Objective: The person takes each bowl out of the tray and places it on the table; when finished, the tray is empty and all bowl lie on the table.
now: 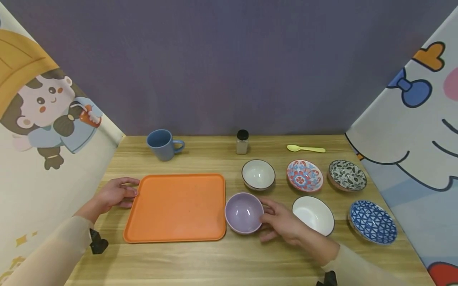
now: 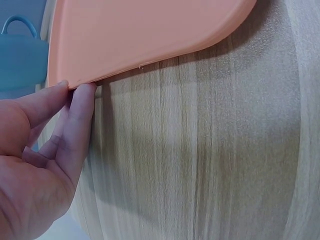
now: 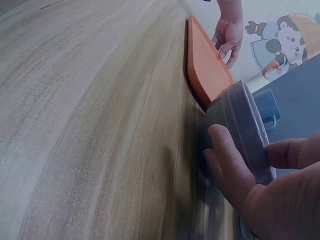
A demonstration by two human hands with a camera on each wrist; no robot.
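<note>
An orange tray (image 1: 179, 208) lies flat on the table, with my left hand (image 1: 119, 193) at its left side. In the left wrist view, the thumb and a finger of that hand (image 2: 50, 135) meet at the tray's rim (image 2: 150, 62), pinching it. Just beyond the tray's right edge is a purple bowl (image 1: 244, 213), upright, showing nothing inside. My right hand (image 1: 280, 220) grips the bowl by its right side. Seen from the right wrist, the thumb is at the rim and the other fingers lie along the outer wall of the bowl (image 3: 232, 117).
Behind the tray stand a blue mug (image 1: 162, 146) and a black-lidded jar (image 1: 242, 142). To the right are white bowls (image 1: 258, 174) (image 1: 313, 215), a red-and-blue patterned dish (image 1: 305, 176), a leaf-patterned dish (image 1: 347, 175), a blue patterned dish (image 1: 373, 221) and a yellow spoon (image 1: 305, 149). Walls bound the table.
</note>
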